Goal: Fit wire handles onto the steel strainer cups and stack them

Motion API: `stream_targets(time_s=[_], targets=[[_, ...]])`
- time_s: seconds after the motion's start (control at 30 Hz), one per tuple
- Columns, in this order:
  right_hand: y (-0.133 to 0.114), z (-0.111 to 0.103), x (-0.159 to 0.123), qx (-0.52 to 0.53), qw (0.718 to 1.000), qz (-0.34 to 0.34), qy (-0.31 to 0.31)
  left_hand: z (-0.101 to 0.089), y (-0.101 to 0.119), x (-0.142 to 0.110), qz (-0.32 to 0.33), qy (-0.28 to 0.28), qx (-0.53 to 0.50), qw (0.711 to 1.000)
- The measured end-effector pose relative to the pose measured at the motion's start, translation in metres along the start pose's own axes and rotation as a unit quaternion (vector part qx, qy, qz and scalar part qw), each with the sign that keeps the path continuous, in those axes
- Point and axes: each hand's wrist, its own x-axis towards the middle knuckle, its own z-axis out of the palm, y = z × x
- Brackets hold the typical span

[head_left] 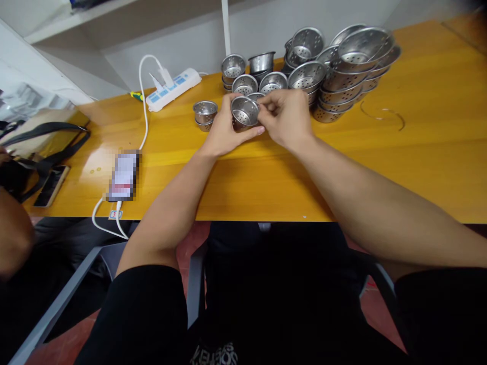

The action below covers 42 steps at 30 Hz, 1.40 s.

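A small perforated metal cup (pixel 244 112) is held over the wooden table, its mouth tilted toward me. My left hand (pixel 224 129) wraps around its left side and underside, with the thumb stretched along the bottom. At the cup's right rim, my right hand (pixel 287 116) is closed in a pinch; its fingertips partly hide what lies between them. Just left of my left hand stands a short stack of two similar cups (pixel 205 112). Behind both hands are more small perforated cups (pixel 245 83), some stacked, one turned on its rim (pixel 262 62).
Tall stacks of larger perforated cups (pixel 340 94) stand at the right rear, near a thin curved wire (pixel 384 110). A white power strip (pixel 173 90) lies at back left, its cable running to a phone (pixel 125 175). Farther left are another phone (pixel 51 186), a black strap (pixel 64 147) and another person's arm (pixel 13 233).
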Motion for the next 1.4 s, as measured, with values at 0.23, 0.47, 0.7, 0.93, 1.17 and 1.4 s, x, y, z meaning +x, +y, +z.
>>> stream_targets(time_s=[0.23, 0.47, 0.7, 0.93, 1.17, 1.4], targets=[[-0.005, 0.001, -0.002, -0.002, 1.0, 0.007, -0.001, 0.001, 0.002, 0.001, -0.008, 0.007, -0.007, 1.0], [-0.002, 0.002, -0.001, 0.035, 0.999, 0.041, -0.006, 0.001, 0.004, 0.001, -0.012, 0.009, -0.009, 1.0], [-0.001, 0.001, 0.0, 0.03, 0.999, 0.035, 0.004, 0.001, 0.004, 0.001, -0.017, 0.003, -0.015, 1.0], [-0.001, 0.004, -0.001, 0.015, 0.999, 0.042, 0.0, 0.001, 0.004, 0.001, -0.02, -0.002, -0.021, 1.0], [-0.009, -0.011, 0.005, 0.112, 0.992, 0.002, -0.057, -0.007, -0.006, 0.002, -0.02, 0.009, -0.028, 0.999], [-0.007, -0.026, 0.006, 0.215, 0.958, -0.029, -0.189, -0.011, -0.012, -0.002, -0.008, -0.031, -0.068, 0.997]])
